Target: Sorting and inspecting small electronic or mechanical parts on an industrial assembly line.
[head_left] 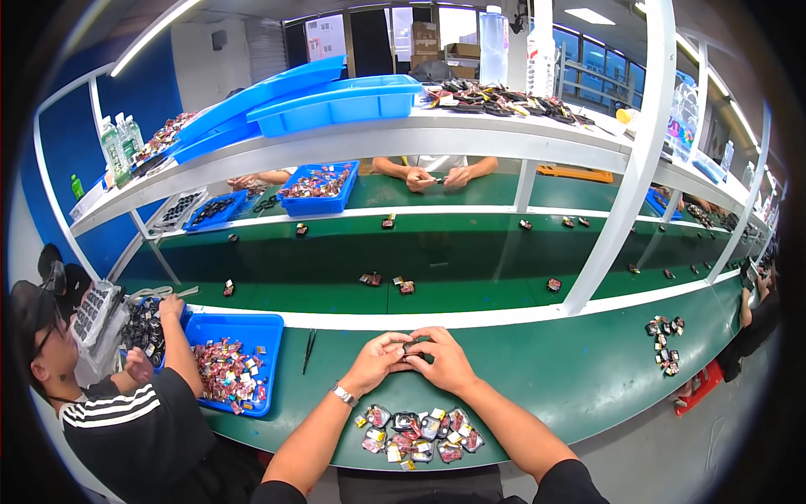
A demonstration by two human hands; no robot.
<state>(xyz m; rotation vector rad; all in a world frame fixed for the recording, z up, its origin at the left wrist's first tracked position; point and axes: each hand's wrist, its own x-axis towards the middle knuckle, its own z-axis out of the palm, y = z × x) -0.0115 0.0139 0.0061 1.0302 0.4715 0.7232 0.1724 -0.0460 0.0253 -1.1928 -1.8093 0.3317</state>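
My left hand (375, 363) and my right hand (443, 361) meet over the green bench, fingers closed around a small black part (410, 354). Most of that part is hidden by the fingertips, so its exact kind does not show. Close to my body, between my forearms, lies a cluster of small black-cased units (421, 428) with red wires and yellow-white labels. A pair of dark tweezers (310, 351) rests on the bench, left of my left hand.
At the left, a blue tray (276, 370) holds many red-wired pieces; a co-worker (138, 420) reaches into black parts beside it. A white rail (369, 321) borders the conveyor (470, 290), which carries scattered units. More units (666, 344) lie right. A shelf post (625, 202) rises ahead.
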